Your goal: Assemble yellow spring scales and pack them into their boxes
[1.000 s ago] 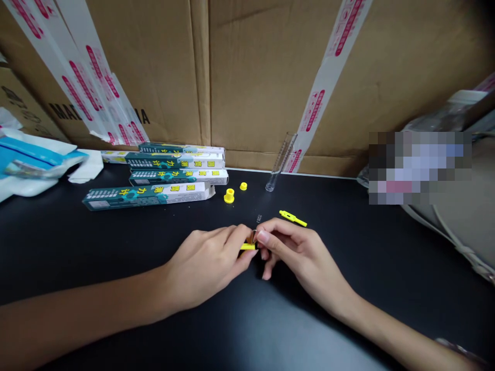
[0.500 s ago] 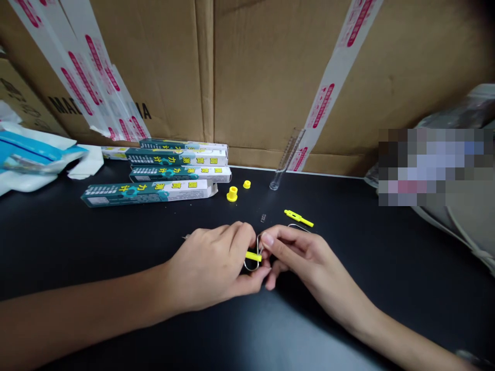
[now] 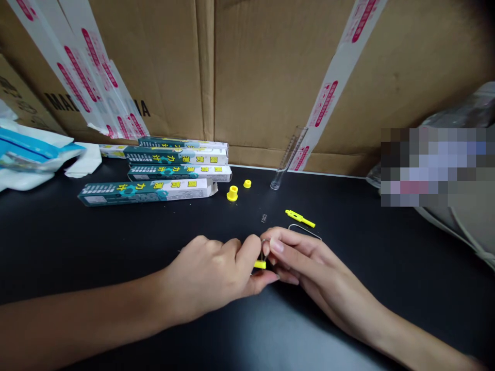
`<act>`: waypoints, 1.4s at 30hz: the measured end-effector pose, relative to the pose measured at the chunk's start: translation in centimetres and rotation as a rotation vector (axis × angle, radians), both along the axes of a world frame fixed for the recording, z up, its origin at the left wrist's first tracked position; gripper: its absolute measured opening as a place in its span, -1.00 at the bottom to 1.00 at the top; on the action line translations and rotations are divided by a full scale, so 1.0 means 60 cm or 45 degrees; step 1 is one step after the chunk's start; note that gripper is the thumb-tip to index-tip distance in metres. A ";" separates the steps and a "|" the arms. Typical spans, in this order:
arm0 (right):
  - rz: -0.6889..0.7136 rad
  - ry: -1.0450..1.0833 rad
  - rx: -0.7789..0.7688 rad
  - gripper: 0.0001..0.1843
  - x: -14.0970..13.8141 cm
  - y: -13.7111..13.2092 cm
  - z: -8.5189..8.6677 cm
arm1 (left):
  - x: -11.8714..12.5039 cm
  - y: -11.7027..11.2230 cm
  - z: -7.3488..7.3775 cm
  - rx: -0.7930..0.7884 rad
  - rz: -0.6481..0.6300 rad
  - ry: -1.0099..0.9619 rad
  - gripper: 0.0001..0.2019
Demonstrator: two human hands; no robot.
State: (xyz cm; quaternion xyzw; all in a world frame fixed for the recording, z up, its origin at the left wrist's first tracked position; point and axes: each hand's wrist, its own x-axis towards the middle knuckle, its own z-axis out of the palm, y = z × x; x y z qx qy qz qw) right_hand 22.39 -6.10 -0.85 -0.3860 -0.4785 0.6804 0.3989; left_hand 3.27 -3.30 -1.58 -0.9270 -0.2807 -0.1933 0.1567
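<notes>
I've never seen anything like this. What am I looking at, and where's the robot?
There is no robot: these are a person's bare hands, seen by one camera worn on their head, looking forward and down. The left hand grips a yellow piece, its end showing; the right hand pinches a thin metal wire. The fingers hide how these meet. On the black table, just beyond, lie a small spring, a slotted yellow stick and a bent wire. Farther back are a large yellow cap, a small yellow cap, a clear tube and printed boxes, before brown cardboard.
</notes>
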 end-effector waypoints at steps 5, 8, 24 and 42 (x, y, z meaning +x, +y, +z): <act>0.059 0.035 -0.013 -0.68 -0.001 0.001 0.000 | 0.004 -0.007 -0.002 -0.018 -0.004 -0.094 -0.55; 0.041 0.024 0.019 -0.68 -0.002 0.002 -0.003 | 0.003 -0.008 -0.004 -0.036 -0.004 -0.129 -0.57; -0.286 -0.281 0.262 -0.72 -0.004 -0.014 -0.005 | -0.003 0.007 0.003 -0.447 -0.095 -0.090 -0.94; -0.284 -0.620 0.569 -0.76 -0.006 -0.015 -0.009 | -0.003 0.005 0.008 -0.500 -0.071 -0.040 -0.75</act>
